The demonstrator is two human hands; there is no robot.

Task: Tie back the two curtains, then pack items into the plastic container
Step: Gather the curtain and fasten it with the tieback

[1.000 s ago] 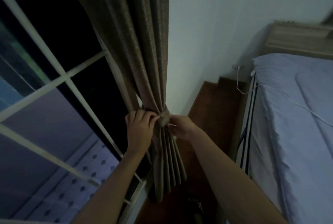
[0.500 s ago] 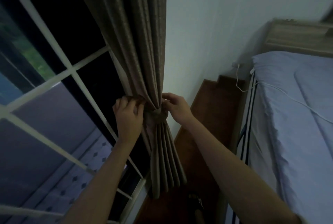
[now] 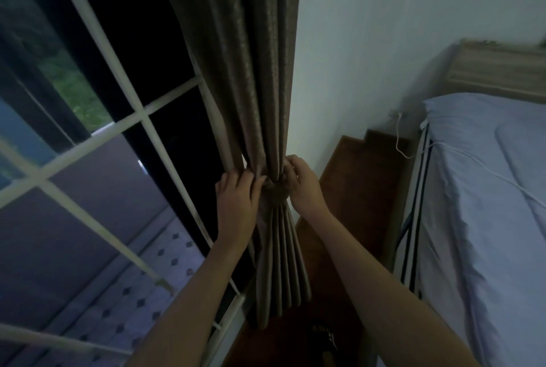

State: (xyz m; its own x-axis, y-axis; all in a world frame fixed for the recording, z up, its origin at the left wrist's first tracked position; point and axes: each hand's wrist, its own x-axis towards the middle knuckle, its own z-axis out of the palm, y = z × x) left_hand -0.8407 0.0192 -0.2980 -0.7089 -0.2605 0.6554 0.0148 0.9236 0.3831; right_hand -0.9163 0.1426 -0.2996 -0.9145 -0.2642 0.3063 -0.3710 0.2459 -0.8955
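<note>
A brown pleated curtain (image 3: 251,71) hangs in the corner between the window and the white wall, gathered into a bundle. A matching fabric tieback (image 3: 276,193) wraps around it at waist height. My left hand (image 3: 236,204) grips the left side of the bundle at the band, fingers curled into the folds. My right hand (image 3: 301,186) holds the right side, fingers curled over the band's upper edge. Below the band the pleats (image 3: 280,263) fan out. Only this one curtain shows, and the plastic container is out of view.
A window with white bars (image 3: 124,127) fills the left. A bed with a light blue sheet (image 3: 487,219) and a wooden headboard (image 3: 496,71) stands at the right. A white cable (image 3: 401,142) runs from the wall onto the bed. A brown floor strip (image 3: 348,189) lies between them.
Both hands have slid up the curtain with the band. My right hand moved from below the knot to its upper right edge. The bundle looks tighter.
</note>
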